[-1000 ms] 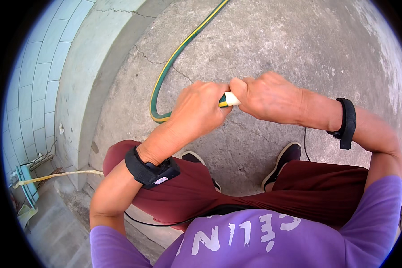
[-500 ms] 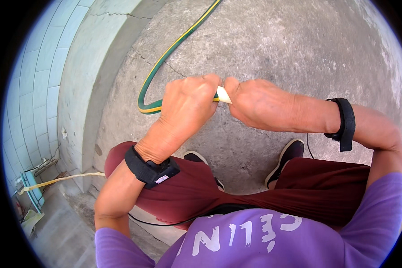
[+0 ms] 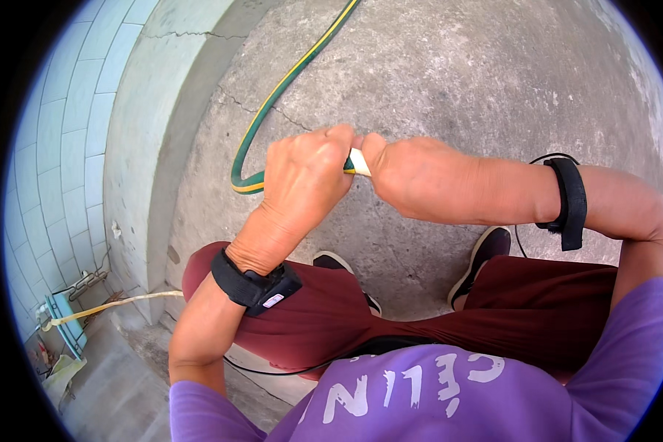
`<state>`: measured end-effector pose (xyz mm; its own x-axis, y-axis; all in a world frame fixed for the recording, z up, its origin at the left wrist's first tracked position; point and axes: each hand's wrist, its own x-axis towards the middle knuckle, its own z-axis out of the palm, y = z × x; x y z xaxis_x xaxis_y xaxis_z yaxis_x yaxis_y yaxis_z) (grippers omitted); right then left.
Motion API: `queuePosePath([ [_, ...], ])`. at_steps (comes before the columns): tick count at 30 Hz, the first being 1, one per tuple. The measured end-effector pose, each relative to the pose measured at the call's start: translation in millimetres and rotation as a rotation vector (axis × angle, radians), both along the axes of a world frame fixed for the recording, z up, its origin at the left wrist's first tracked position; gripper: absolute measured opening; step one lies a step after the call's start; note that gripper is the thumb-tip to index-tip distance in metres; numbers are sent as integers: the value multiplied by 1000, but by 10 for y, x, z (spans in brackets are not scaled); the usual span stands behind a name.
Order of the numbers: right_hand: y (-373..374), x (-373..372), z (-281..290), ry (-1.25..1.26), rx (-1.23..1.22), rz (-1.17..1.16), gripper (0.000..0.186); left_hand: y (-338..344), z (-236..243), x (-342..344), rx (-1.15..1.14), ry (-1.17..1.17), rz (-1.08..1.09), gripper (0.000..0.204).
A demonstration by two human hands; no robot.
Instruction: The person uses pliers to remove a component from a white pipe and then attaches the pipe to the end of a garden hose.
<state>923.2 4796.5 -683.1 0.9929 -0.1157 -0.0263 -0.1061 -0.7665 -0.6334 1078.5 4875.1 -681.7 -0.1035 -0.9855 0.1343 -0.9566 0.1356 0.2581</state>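
A green garden hose [image 3: 281, 83] with a yellow stripe curves down from the far edge and bends into my left hand [image 3: 307, 166], which is closed around it near its end. Between my two fists a short piece of a white tube [image 3: 359, 162] shows, meeting the green hose. My right hand [image 3: 412, 175] is wrapped round the white tube and covers the rest of it. The fists nearly touch, thumbs toward each other. How far one piece fits into or over the other is hidden by my fingers.
Rough concrete floor [image 3: 449, 81] spreads ahead, with a raised concrete ledge [image 3: 147, 147] and pale tiled wall [image 3: 74, 110] on the left. A yellowish hose [image 3: 129, 300] runs behind my knee from beside a light-blue object [image 3: 66, 324]. A thin black cable [image 3: 519, 239] lies right.
Both fists have shifted slightly left over the floor, staying closed on the hose and tube. The right wrist has dropped a little. The whole view has swung slightly.
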Motion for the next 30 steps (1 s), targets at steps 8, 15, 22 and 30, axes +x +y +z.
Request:
queuePosePath([
  [8,-113,119,-48,82,-112,-45,17,-110,-28,49,-8,-16,161,15],
  [15,-227,-92,-220,-182,-449,52,20,-159,92,100,653,701,-23,16],
  [22,-137,-160,-275,-202,-519,152,22,-148,-5,54,1027,879,-12,32],
  [30,-313,-184,-10,192,250,177,17,-99,-11,14,837,724,-108,28],
])
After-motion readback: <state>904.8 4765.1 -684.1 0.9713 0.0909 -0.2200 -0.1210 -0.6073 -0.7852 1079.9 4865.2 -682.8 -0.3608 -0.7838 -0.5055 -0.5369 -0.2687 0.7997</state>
